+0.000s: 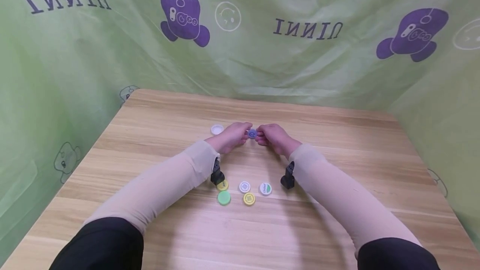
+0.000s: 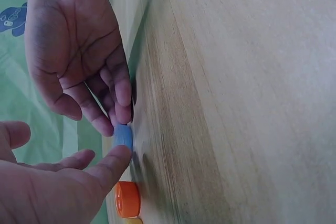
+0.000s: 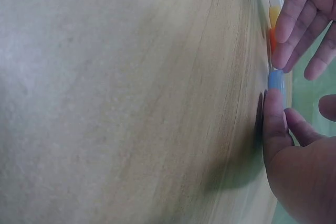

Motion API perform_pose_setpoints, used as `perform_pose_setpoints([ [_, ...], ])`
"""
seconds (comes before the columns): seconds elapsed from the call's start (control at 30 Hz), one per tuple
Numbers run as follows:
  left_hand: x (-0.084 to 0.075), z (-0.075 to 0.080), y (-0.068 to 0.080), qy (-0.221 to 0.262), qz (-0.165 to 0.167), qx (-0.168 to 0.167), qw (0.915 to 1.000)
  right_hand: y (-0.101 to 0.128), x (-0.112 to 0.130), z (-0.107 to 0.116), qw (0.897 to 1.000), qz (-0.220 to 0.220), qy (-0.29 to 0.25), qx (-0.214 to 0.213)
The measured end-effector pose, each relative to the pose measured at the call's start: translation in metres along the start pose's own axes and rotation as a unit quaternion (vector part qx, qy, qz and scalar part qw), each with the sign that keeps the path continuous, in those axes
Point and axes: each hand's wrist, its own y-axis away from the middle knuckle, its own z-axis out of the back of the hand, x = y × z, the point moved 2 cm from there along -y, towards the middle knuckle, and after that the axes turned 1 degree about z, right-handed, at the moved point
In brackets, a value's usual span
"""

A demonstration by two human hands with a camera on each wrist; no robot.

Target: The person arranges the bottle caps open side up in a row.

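Observation:
A small blue bottle cap lies on the wooden table, between the fingertips of both hands. My left hand touches its left side with a nearly straight index finger, the thumb held apart. My right hand meets it from the right, with straight fingers against the cap. In the right wrist view the right index finger lies along the table up to the cap. Neither hand curls round it.
A white cap lies left of the left hand. Several caps sit nearer me: yellow-green, white, white-green, green, yellow. An orange cap lies beyond the blue one. Green printed cloth walls the table.

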Motion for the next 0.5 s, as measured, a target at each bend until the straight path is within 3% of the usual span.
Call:
perform_pose_setpoints([
  [0.27,-0.0005,-0.0001,0.0015,0.006,-0.003,-0.017,0.9998,-0.0011,0.0007,-0.0022,1.0,-0.001,0.0,-0.003],
  [0.5,-0.001,0.0034,0.0041,-0.027,-0.01,-0.035,0.999,-0.0019,0.0033,-0.0072,1.0,0.001,0.005,-0.001],
])
